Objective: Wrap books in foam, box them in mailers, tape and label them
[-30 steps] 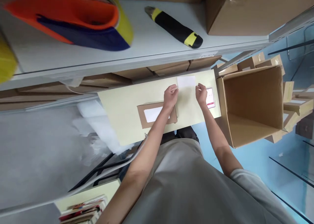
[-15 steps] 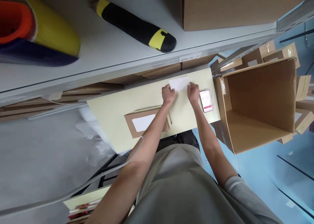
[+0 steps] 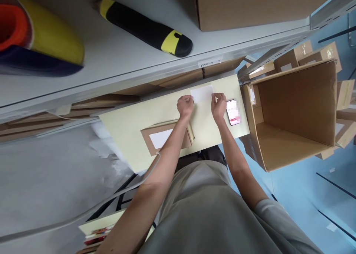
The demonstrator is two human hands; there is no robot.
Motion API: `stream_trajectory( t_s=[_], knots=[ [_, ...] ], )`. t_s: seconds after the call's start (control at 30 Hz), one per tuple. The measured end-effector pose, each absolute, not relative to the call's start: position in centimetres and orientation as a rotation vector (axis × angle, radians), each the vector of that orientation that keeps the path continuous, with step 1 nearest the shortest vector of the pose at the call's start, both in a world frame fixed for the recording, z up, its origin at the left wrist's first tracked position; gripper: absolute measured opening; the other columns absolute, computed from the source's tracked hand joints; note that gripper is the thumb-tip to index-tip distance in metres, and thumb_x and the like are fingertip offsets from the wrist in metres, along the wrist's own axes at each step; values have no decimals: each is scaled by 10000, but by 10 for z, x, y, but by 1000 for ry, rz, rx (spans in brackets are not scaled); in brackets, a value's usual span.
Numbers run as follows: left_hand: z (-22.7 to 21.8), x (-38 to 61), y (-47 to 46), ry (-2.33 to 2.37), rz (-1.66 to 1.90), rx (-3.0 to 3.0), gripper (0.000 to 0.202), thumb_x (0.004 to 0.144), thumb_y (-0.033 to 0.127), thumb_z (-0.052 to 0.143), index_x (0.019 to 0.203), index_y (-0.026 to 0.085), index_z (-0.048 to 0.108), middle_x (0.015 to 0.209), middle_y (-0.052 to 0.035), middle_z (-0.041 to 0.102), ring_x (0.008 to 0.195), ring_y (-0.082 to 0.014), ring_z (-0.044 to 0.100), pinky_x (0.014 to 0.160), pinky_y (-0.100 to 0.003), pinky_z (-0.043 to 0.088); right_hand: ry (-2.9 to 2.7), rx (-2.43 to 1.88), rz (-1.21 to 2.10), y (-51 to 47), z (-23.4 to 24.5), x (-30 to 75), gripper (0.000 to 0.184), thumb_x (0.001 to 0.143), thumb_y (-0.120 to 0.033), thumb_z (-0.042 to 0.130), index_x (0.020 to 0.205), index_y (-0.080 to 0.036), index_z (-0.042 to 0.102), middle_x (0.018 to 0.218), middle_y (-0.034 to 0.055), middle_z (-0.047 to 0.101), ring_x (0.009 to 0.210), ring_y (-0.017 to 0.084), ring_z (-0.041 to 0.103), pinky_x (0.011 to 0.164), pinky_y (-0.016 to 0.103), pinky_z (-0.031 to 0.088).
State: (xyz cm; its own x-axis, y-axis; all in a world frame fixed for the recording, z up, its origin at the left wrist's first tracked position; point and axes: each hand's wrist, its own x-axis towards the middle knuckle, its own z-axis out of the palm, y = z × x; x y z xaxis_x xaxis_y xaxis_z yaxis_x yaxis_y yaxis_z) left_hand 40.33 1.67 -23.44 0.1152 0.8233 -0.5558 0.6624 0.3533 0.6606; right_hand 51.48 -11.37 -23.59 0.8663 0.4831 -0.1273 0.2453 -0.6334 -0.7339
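A white label sheet (image 3: 202, 93) lies at the far edge of a pale yellow table (image 3: 133, 120). My left hand (image 3: 185, 106) pinches its left edge with the fingers closed. My right hand (image 3: 218, 105) pinches its right edge the same way. A flat brown parcel (image 3: 155, 139) bearing a white label rests on the table under my left forearm. A phone (image 3: 233, 112) with a lit screen lies just right of my right hand.
A big open cardboard box (image 3: 292, 113) stands right of the table, with smaller boxes (image 3: 294, 57) behind it. On the grey shelf (image 3: 116, 61) overhead lie a black-and-yellow utility knife (image 3: 146, 26), coloured rolls (image 3: 36, 35) and a carton (image 3: 250, 5). White wrap (image 3: 108, 154) is piled left of the table.
The head camera swung, so the shelf items slid left in view. Both hands came closer together and took the white sheet by its two edges.
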Motion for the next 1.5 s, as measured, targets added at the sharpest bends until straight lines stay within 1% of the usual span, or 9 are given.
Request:
stream_trajectory(
  t_s=[0.13,0.27,0.37,0.47,0.6,1.03,1.27,1.37,1.5],
  knots=[
    [-219,398,15,1418,439,1290,224,965,406,844,1031,207,765,1234,-116,824,1120,-235,788,1045,-338,588,-736,-2219,395,-112,-214,490,461,1222,-426,401,1275,-188,792,1363,207,724,1280,320,686,1114,493,592],
    [-204,384,17,1372,519,1287,308,932,500,867,922,222,735,938,-27,780,887,-192,722,848,-287,564,-1179,-2095,515,-110,-197,461,395,1213,-420,486,1282,-233,827,1511,172,688,1445,330,605,1225,503,538],
    [-201,366,26,1480,504,1354,337,946,446,837,776,234,637,747,30,639,720,-159,567,723,-274,477,-1267,-2181,599,-101,-198,460,450,1227,-353,413,1375,-222,818,1467,169,694,1382,315,609,1210,473,534],
    [-204,351,39,1547,478,1393,425,969,381,804,685,238,522,675,48,508,663,-149,477,686,-277,415,-1268,-2376,686,-81,-208,475,540,1207,-252,362,1668,-195,636,1384,196,691,1293,333,602,1174,480,530],
    [-207,339,49,1582,470,1383,329,990,315,733,711,226,585,694,36,553,670,-151,506,702,-280,424,-1416,-2539,859,-54,-220,491,662,1157,-157,376,1816,-199,426,1420,234,651,1337,381,559,1107,485,535],
    [-207,323,44,1589,411,1460,229,975,322,746,780,224,679,789,-9,710,775,-196,642,802,-311,494,-1471,-2709,834,-46,-230,486,669,1170,-202,363,1837,-256,380,1499,232,608,1355,370,543,1097,482,528],
    [-164,284,38,1466,571,1306,314,980,453,832,798,229,709,708,16,636,721,-175,614,734,-296,497,-1348,-2596,754,-47,-249,486,676,1134,-139,338,1799,-185,451,1481,259,623,1351,380,564,1117,590,522],
    [-138,250,30,1394,595,1233,392,954,561,860,794,235,710,707,7,629,726,-174,623,711,-293,526,-1285,-2548,733,-46,-250,491,604,1172,-248,378,1752,-145,512,1467,265,643,1360,390,572,1131,620,518],
    [-109,201,9,1337,589,1087,474,920,672,870,811,238,717,771,-20,697,778,-181,690,729,-299,597,-1108,-2383,777,-60,-225,484,631,1187,-542,473,1586,-96,671,1358,252,730,1280,363,640,1126,577,554]
  ],
)
